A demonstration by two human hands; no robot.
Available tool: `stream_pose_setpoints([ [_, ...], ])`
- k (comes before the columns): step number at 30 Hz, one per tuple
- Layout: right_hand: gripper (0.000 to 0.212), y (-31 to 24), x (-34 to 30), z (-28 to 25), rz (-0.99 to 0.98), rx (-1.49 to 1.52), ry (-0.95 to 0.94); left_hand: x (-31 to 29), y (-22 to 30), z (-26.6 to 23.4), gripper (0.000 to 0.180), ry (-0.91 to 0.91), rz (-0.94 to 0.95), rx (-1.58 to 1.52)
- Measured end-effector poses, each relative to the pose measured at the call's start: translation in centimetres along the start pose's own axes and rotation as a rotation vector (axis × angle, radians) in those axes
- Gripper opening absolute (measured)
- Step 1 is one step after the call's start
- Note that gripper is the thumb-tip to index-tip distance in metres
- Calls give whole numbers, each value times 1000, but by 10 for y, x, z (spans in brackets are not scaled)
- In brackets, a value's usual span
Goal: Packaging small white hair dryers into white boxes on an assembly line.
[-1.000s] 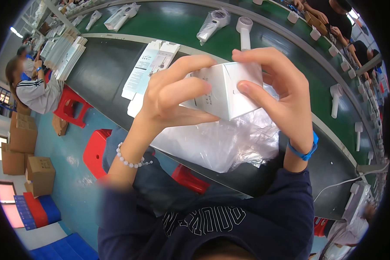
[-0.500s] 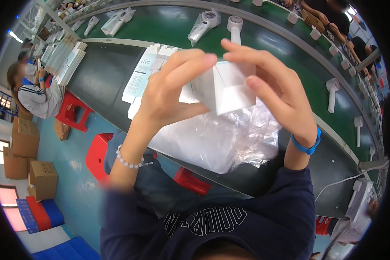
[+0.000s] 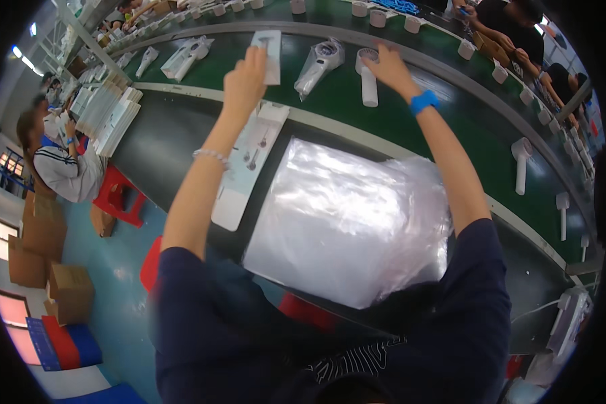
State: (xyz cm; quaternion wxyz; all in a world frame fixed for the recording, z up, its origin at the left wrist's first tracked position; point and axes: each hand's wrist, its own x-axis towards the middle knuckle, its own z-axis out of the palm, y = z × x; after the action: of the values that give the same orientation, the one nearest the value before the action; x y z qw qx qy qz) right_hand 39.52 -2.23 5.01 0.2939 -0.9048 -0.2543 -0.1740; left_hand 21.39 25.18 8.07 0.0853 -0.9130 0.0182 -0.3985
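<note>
My left hand (image 3: 245, 82) grips the left edge of a slim white carton (image 3: 271, 59) with a printed picture, over the green conveyor belt. The far ends of its fingers are partly hidden by the hand. My right hand (image 3: 392, 71) reaches over the belt to the round head of a white handheld fan (image 3: 369, 87), thumb and fingers apart at its right side. Left of that fan lies another handheld fan in a clear bag (image 3: 320, 64). Flat printed cartons (image 3: 239, 185) lie on the dark bench below my left forearm.
A pile of clear plastic bags (image 3: 337, 229) covers the bench before me. More fans (image 3: 520, 165) lie along the green belt (image 3: 451, 145). Stacked cartons (image 3: 111, 121) stand at the left, near a seated person (image 3: 64, 161). Red stools (image 3: 119, 195) and brown boxes (image 3: 71, 293) stand on the floor.
My hands have moved from the half-folded carton above the plastic bags out to the belt. A carton is now in my left hand alone, while my right hand has gone to the fan.
</note>
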Motion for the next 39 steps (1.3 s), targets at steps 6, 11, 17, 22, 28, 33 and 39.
stream_pose_setpoints([
  [6,81,-4,13,35,278,-197,-115,-5,-3,62,59,-258,-40,-547],
  [11,72,9,25,24,-23,190,54,4,-34,63,67,-333,138,-469],
  [17,79,-26,-7,-38,132,821,-162,1,25,-31,51,9,296,-344],
  [22,46,-29,-58,-79,93,917,-276,-91,194,-175,12,-90,853,-891],
  [28,43,-68,-95,-89,314,842,-387,-190,278,-185,33,-226,853,-688],
  [33,35,-47,-111,-79,254,1564,-602,-188,289,-180,51,-304,676,-566],
  [39,37,-116,-209,-195,256,1423,-386,-195,276,-183,41,-286,517,-422],
])
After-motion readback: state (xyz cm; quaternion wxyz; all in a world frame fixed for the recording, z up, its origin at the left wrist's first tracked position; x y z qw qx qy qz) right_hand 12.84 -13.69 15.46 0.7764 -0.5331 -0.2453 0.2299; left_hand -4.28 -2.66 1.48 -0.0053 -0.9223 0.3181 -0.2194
